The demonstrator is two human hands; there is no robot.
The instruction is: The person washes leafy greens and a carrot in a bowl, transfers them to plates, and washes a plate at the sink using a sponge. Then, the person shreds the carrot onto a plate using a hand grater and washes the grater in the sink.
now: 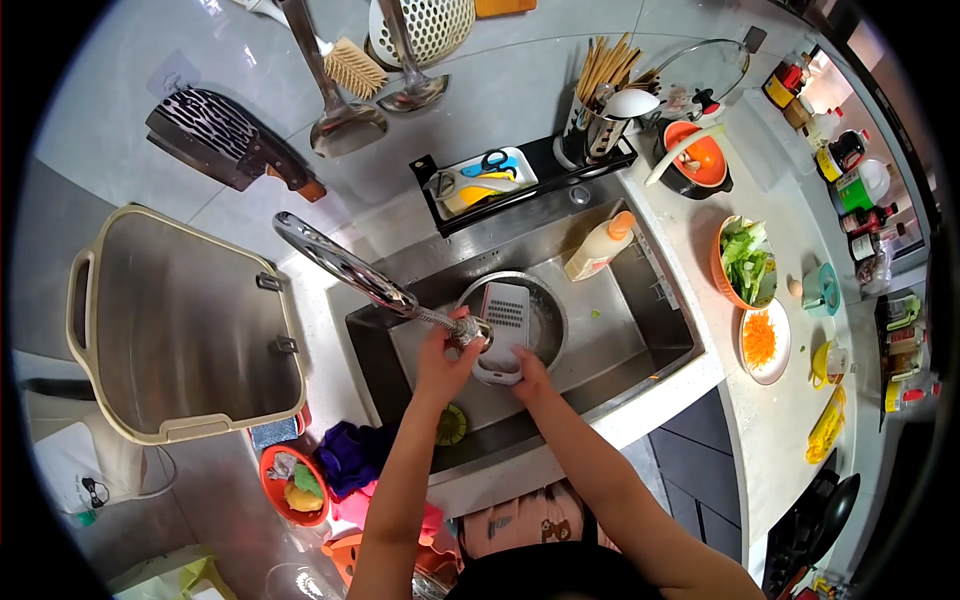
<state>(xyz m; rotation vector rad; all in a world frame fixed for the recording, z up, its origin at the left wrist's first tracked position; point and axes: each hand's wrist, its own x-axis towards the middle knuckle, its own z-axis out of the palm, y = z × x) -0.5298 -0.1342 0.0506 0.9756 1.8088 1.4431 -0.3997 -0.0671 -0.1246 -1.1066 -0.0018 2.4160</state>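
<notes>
My left hand is closed around the head of the pull-out faucet, above the sink. A white grater with a metal grating face lies tilted over a round metal bowl in the sink. My right hand grips the lower end of this grater, close to the faucet head. Whether water is running cannot be made out. A bottle with an orange cap stands at the back right of the sink, and a green round strainer is near the front left.
A cutting board stands left of the sink. A black rack with scissors and chopsticks is behind it. On the right counter are a bowl of lettuce, a plate of shredded carrot and a pot. Cloths lie front left.
</notes>
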